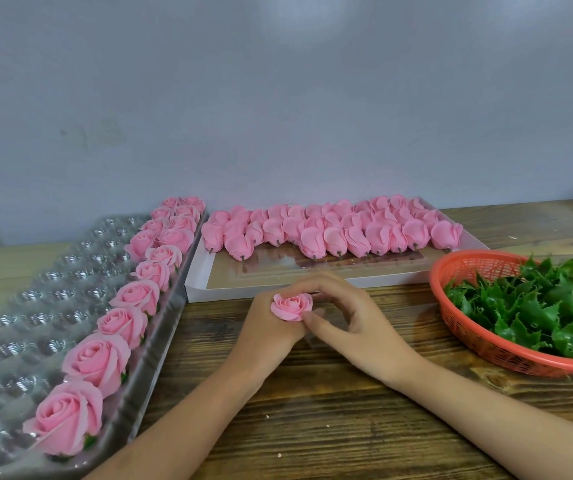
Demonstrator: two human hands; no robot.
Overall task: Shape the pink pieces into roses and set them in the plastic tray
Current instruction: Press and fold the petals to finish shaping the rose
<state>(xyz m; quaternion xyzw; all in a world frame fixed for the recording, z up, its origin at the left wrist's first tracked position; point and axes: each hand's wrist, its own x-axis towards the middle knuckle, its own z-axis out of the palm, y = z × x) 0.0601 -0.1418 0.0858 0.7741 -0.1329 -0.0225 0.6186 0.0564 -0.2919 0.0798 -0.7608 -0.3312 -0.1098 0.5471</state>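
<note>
Risk here is crushed petals if those hands squeeze too hard. The rose is held over the surface, left hand gripping it from under, right hand pinching its outer petals; plastic tray sits off to the left.

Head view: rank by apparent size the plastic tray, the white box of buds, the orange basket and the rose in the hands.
1. plastic tray, largest, though nearest and cut off by the frame.
2. white box; its true size against the tray is unsure.
3. orange basket, partly cut off.
4. rose, clearly smallest.
</note>
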